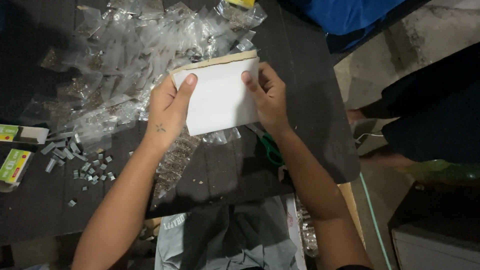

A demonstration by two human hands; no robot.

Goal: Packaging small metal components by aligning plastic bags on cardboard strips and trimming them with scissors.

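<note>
Head view: L hand (167, 107) & R hand (269, 97) pinching flat white card (220, 97).

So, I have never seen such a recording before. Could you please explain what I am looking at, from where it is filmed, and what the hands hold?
There is no machine here. A person wears a camera on the head, so the single picture looks down at their own two bare hands. The left hand and right hand together hold a white card by its sides. Below is a dark table with a heap of small clear plastic bags, loose strips of staples, small staple boxes and green-handled scissors.
</note>
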